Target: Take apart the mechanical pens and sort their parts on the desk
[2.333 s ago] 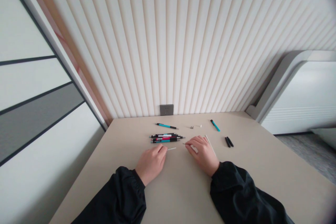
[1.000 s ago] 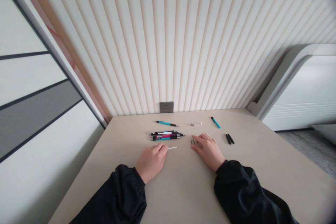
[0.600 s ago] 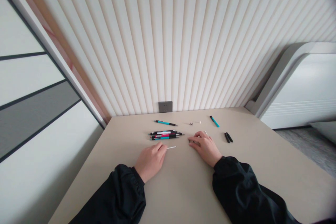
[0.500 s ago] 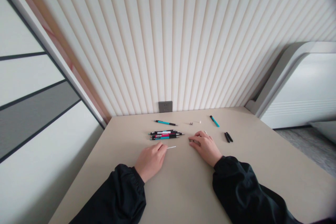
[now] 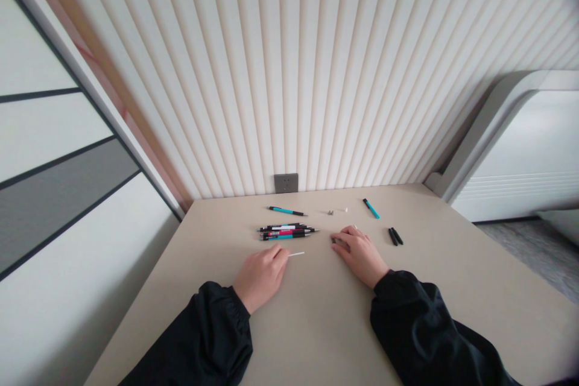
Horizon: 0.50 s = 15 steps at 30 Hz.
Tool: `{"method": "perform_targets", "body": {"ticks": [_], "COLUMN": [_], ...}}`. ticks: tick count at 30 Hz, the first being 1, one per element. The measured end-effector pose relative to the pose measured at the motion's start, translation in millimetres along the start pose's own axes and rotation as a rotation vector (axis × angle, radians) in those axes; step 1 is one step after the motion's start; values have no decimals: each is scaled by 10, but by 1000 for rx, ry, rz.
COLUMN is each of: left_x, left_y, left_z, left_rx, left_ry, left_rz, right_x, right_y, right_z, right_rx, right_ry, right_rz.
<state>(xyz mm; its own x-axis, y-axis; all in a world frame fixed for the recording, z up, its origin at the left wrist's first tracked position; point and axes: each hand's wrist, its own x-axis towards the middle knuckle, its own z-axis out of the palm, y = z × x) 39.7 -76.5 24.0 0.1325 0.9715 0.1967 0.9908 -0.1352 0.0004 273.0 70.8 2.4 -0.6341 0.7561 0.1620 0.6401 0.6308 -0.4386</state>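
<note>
My left hand rests on the table, closed on a thin white tube that sticks out to the right past the fingertips. Just beyond it lies a row of mechanical pencils in black, blue, pink and white. My right hand is on the table, its thumb and fingers drawn together around a tiny dark piece, too small to name. A small white bit shows behind its knuckles. Farther back are small metallic pieces and a little white piece.
One blue and black mechanical pencil lies behind the row. At the right are a blue pencil barrel and two short black grip pieces. A wall socket sits above the table's back edge, on the ribbed wall.
My right hand has shifted slightly to the right along the table, its fingers still drawn together. My left hand keeps its place with the white tube.
</note>
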Motion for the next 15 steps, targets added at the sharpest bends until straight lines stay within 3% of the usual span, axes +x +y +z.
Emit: {"method": "perform_targets", "body": {"ticks": [15], "left_x": [5], "left_y": [7], "left_z": [-23], "left_rx": [-3], "left_ry": [-27], "left_rz": [-3], "right_x": [12], "right_y": [31], "right_z": [6], "right_rx": [33], "right_ry": [-10], "right_rz": [19]}}
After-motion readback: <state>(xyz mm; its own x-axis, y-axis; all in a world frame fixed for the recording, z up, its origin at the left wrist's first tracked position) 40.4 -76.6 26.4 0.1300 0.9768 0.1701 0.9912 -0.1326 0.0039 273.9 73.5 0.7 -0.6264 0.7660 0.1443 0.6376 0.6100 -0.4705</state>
